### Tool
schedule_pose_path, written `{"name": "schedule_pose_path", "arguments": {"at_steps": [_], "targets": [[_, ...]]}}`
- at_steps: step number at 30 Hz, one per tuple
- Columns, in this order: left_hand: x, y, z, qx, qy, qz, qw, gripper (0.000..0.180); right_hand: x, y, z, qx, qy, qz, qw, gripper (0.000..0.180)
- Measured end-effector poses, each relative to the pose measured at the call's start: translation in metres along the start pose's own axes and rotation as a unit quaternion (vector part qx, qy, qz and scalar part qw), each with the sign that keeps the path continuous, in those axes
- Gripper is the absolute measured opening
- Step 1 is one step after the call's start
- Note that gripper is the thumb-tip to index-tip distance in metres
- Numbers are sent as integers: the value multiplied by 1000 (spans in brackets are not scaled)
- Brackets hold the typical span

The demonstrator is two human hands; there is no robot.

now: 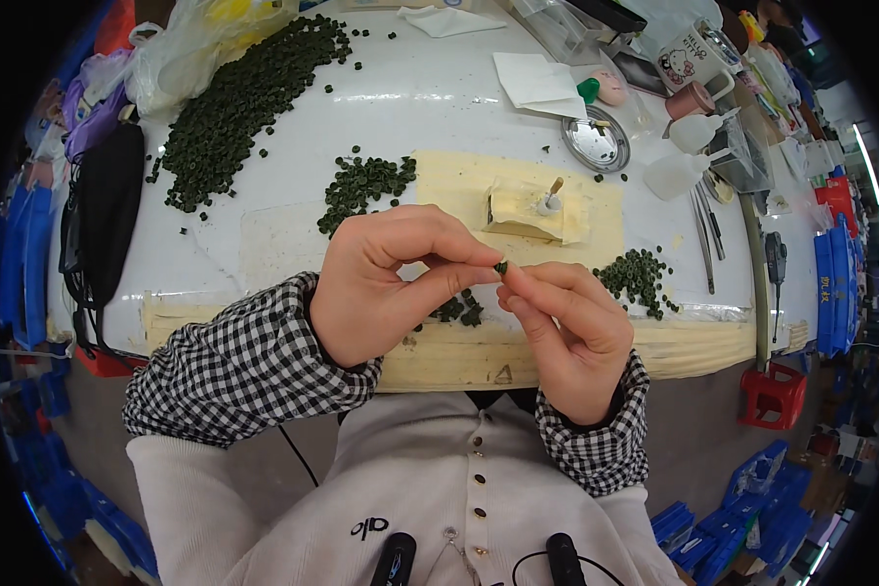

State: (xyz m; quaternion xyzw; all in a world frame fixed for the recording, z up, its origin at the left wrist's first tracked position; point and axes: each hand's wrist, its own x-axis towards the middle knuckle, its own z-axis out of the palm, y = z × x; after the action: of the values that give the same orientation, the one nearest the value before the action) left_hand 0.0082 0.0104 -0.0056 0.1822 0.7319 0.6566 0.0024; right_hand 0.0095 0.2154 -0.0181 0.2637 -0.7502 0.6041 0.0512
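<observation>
Between my fingertips is a small dark green piece [501, 267], too small to make out fully. My left hand [391, 273] pinches it from the left with thumb and forefinger. From the right, my right hand [568, 327] meets it, thumb and fingers closed at the same spot. Loose dark green pieces [459, 309] lie on the table just below my hands. A middle pile of them [363, 186] sits beyond my left hand, and another pile [637, 281] is right of my right hand. Past my hands stands a cream-wrapped block [523, 217] with a short peg [555, 188] on top.
A large heap of green pieces [234, 112] covers the far left, beside plastic bags [200, 49] and a black pouch [103, 220]. To the right are a round metal dish [596, 139], squeeze bottles [676, 174], tweezers [703, 244] and a mug [695, 61]. A red stool [772, 396] stands below.
</observation>
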Motion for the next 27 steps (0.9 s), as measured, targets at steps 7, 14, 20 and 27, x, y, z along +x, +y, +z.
{"name": "schedule_pose_path", "arguments": {"at_steps": [7, 14, 20, 27], "targets": [[0, -2, -1, 7, -10, 7, 1000, 15, 0, -1, -2, -18, -11, -7, 1000, 26], [0, 1, 1, -44, -2, -53, 998, 15, 1, -1, -1, -12, 0, 4, 1000, 25], [-1, 0, 0, -65, 12, -59, 996, 16, 20, -11, -22, -77, 63, -34, 994, 29], [1, 2, 0, -62, 13, -50, 997, 16, 64, -10, -36, -287, 34, -68, 955, 19]]}}
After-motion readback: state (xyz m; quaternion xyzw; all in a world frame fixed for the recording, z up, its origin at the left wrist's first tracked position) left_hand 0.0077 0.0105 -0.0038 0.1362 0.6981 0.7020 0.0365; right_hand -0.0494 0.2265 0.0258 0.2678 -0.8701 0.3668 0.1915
